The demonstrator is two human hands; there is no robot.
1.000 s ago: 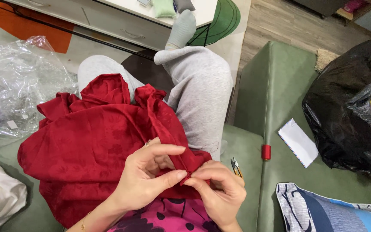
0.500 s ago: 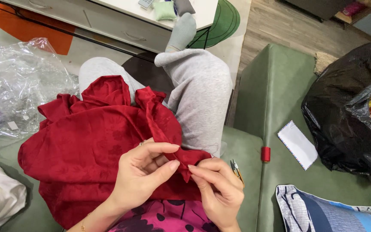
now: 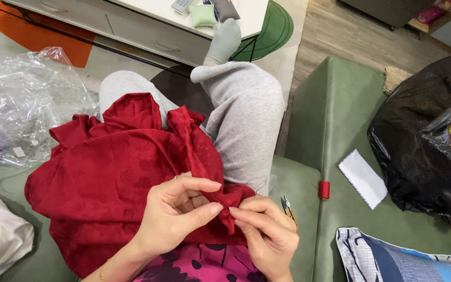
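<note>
Room: I sit on a green sofa [image 3: 340, 104], legs out toward a low white table [image 3: 147, 21].
Cloth: the red fabric [image 3: 110, 177] lies over my lap, left of the sofa's armrest.
Left hand [image 3: 176, 211]: thumb and fingers pinched narrow on a fold at the fabric's near edge.
Right hand [image 3: 267, 232]: fingertips closed on the same fold, touching the left.
Spool: a red thread spool [image 3: 323, 189] stands on the sofa, right of the fabric.
Snips: small scissors [image 3: 288, 207] lie between fabric and spool.
Care: I judge both pinches should stay close so the fold keeps taut.

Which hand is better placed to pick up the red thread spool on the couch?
Probably the right hand: it pinches the red cloth nearest the spool. The left hand sits farther away.
</note>
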